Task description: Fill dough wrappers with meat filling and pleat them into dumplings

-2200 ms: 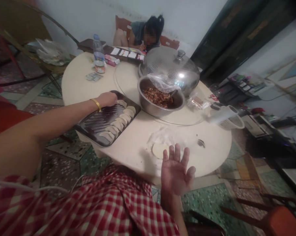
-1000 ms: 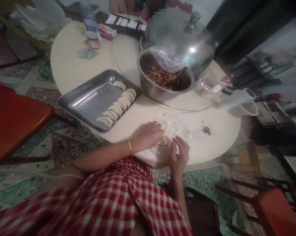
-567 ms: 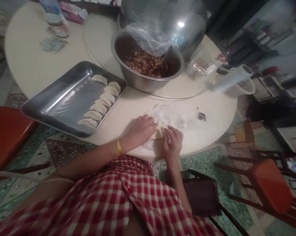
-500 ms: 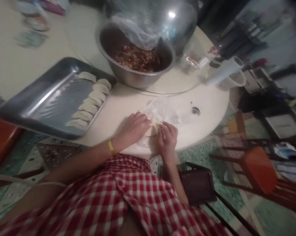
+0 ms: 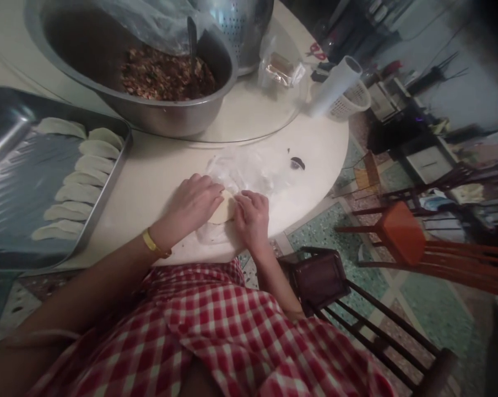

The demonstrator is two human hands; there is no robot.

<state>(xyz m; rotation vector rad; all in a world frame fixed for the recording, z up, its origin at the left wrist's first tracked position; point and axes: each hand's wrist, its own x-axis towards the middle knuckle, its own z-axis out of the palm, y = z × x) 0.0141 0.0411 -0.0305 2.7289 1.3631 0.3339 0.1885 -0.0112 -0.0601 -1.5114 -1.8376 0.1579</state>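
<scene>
My left hand (image 5: 193, 203), with a gold bangle at the wrist, and my right hand (image 5: 252, 216) meet over a round pale dough wrapper (image 5: 222, 210) near the table's front edge. The fingers of both hands curl onto the wrapper and pinch at its edges. A crumpled clear plastic bag (image 5: 253, 168) lies just beyond the hands. To the left, a metal tray (image 5: 9, 124) holds a row of several folded dumplings (image 5: 79, 179). A steel bowl (image 5: 150, 113) of minced filling with a spoon in it stands behind.
A round cream table (image 5: 315, 138) carries a perforated metal lid (image 5: 241, 22), a small packet (image 5: 280, 69), and a white roll in a small basket (image 5: 340, 88). A dark stool (image 5: 319, 278) and an orange stool (image 5: 401, 231) stand on the tiled floor to the right.
My left hand came back from the tray to the wrapper, and my open right hand came down onto it. Both now pinch it. The view has moved down and closer.
</scene>
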